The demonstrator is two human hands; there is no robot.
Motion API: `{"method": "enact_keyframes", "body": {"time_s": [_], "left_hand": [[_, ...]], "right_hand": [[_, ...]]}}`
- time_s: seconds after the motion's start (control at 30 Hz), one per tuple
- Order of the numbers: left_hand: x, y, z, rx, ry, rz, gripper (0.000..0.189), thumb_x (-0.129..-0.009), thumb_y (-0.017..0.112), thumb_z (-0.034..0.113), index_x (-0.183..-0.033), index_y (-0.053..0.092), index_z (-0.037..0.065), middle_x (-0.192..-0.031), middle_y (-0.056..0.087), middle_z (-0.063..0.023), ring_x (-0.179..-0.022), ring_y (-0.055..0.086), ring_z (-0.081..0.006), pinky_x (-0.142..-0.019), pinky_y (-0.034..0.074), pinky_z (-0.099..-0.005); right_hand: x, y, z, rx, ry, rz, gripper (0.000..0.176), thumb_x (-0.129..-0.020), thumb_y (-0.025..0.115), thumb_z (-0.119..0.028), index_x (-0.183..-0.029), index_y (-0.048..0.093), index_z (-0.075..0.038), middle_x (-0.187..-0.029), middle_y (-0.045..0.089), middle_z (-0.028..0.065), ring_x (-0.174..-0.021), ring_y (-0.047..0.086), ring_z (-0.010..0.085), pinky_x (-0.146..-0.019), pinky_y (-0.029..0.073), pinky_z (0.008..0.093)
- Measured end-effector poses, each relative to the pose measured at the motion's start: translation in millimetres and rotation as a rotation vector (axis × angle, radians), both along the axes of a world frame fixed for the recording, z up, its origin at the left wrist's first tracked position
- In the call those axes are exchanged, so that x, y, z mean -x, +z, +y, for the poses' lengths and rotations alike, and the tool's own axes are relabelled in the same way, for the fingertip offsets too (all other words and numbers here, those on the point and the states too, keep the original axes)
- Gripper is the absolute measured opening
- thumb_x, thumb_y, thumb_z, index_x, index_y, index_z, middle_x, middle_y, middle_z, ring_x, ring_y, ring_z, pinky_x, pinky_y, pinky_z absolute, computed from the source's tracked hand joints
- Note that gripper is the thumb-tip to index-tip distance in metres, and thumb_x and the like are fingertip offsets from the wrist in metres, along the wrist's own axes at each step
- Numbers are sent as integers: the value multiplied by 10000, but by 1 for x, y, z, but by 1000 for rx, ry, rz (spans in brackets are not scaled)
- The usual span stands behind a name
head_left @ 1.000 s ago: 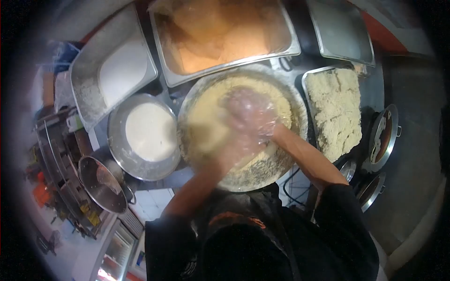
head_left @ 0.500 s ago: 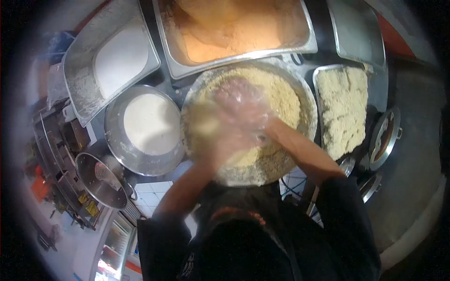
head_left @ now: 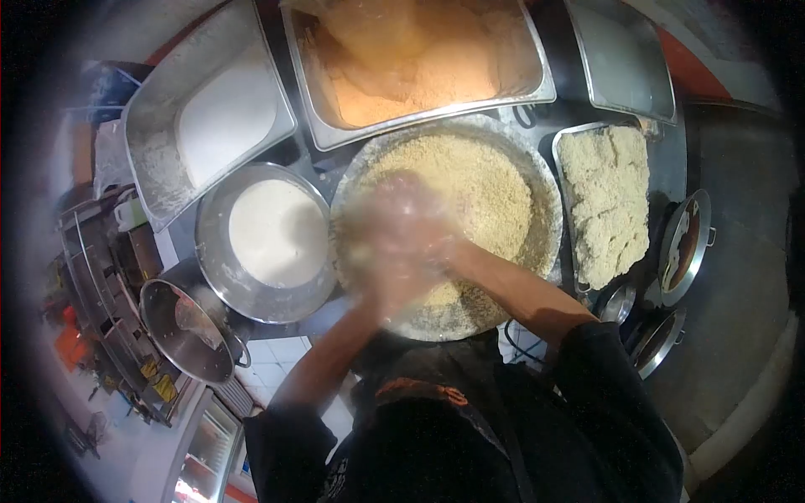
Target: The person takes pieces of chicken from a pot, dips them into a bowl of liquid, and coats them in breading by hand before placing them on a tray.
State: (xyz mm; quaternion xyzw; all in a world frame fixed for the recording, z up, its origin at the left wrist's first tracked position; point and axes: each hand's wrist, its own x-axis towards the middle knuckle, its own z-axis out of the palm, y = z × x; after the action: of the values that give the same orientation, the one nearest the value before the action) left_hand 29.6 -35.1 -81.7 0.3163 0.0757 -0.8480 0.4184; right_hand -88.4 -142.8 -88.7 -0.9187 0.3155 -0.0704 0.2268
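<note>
A wide metal bowl (head_left: 549, 201) of pale yellow crumbs (head_left: 486, 180) sits in front of me. Over its left half, my left hand (head_left: 387, 267) and my right hand (head_left: 419, 220) are brought together, both smeared by motion. Whitish residue seems to coat the right hand. Fingers and anything between the palms are too blurred to make out. Just left of the crumb bowl stands a steel bowl (head_left: 210, 260) of creamy white liquid (head_left: 272, 226).
Behind stands a deep steel pan (head_left: 532, 88) of orange powder (head_left: 436, 84); left of it is a pan (head_left: 155, 159) of white powder. A tray at right holds pale breaded slabs (head_left: 608, 201). An empty-looking pot (head_left: 163, 327) is lower left, and lidded pans (head_left: 688, 243) are far right.
Both hands have shifted a little to the left over the crumbs, still together and blurred. The whole view has tilted slightly; the bowls and pans stay in place.
</note>
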Motion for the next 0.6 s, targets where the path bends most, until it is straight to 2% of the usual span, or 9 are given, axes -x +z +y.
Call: {"method": "enact_keyframes", "body": {"time_s": [0.07,0.13,0.2,0.27,0.33,0.37,0.43,0.5,0.6], "left_hand": [[-3,-6,12,62,33,146,629,-1002,590,353,-1496,413,6,-1564,389,-221,-1374,461,-396,-1163,354,-597],[-3,-20,14,862,-651,-1026,667,-966,656,365,-1496,427,31,-1565,379,-238,-1378,456,-399,-1170,360,-566],[4,-5,20,865,-557,-1019,650,-945,671,331,-1474,448,24,-1513,428,-226,-1339,487,-386,-1142,385,-544],[17,-2,-8,903,-312,-1024,620,-904,702,263,-1429,489,9,-1410,527,-201,-1261,548,-359,-1085,433,-498],[28,12,-11,871,-96,-988,594,-864,733,195,-1384,530,-6,-1306,626,-175,-1182,609,-331,-1028,482,-453],[26,41,-23,865,-101,-987,594,-864,733,195,-1384,530,-6,-1306,626,-175,-1182,609,-331,-1028,482,-453],[17,111,-67,1085,-532,-2098,554,-879,708,199,-1346,551,-54,-1340,588,-256,-1206,593,-402,-1030,489,-467],[19,95,-70,1020,-431,-2087,607,-918,685,276,-1377,514,-84,-1386,544,-284,-1283,533,-422,-1089,440,-484],[17,55,-84,1088,-258,-2234,696,-967,645,334,-1469,409,-86,-1473,454,-312,-1300,528,-458,-1113,428,-493]], "right_hand": [[5,34,-5,-535,-73,-112,587,-1042,351,-506,-1532,409,-186,-1586,382,103,-1522,227,326,-1263,71,544],[2,-12,-5,-151,19,-77,569,-1042,370,-493,-1514,434,-183,-1568,404,106,-1506,256,326,-1261,102,537],[4,2,7,248,83,-42,551,-1041,388,-481,-1497,458,-180,-1549,426,110,-1491,286,326,-1259,133,530],[12,29,-9,-77,-69,-233,509,-1043,416,-457,-1440,527,-159,-1471,506,115,-1434,379,319,-1246,206,493],[16,90,-26,94,-87,-195,461,-1041,443,-417,-1381,570,-132,-1391,568,115,-1356,477,299,-1208,299,447],[27,116,-36,-236,-319,-165,429,-1038,456,-404,-1323,608,-122,-1323,607,122,-1311,513,296,-1180,338,436],[38,149,-64,-551,-546,-136,402,-1035,468,-391,-1265,645,-112,-1255,646,129,-1267,548,292,-1152,377,425],[46,162,-86,-707,-660,508,401,-1031,474,-394,-1154,692,-82,-1158,684,143,-1179,596,288,-1072,447,407],[64,95,-66,-130,-512,170,423,-1028,470,-401,-1074,717,-60,-1084,699,164,-1124,617,307,-1023,467,436]]}}
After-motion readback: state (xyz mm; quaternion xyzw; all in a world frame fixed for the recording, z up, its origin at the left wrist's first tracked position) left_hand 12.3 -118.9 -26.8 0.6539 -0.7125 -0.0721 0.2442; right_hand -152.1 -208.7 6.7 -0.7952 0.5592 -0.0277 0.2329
